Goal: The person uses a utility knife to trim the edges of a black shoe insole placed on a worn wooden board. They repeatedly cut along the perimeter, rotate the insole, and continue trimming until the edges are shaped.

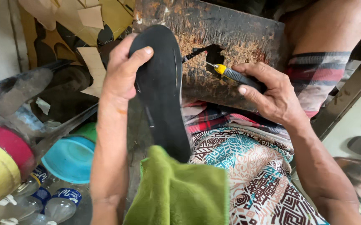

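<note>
On the person's lap lies a big worn board (230, 37), dark and scratched, with a notch cut in its near edge. A patterned cloth (251, 171) covers the knees below it, and a green towel (180, 196) lies over that.

The black sole (161, 91) stands up on end, leaning on the board. The left hand (120, 75) is closed round its top edge, thumb pressed on the face. The right hand (272, 93) is closed round a small knife (230, 74) (yellow at the tip), and the blade points at the sole's right edge, close to it.

I think the cut goes best with the sole held firm and the blade kept away from the thumb.

There is little room: board behind, leg (322, 50) to the right. To the left are a blue bowl (70, 158) and bottles (43, 200), well apart.
</note>
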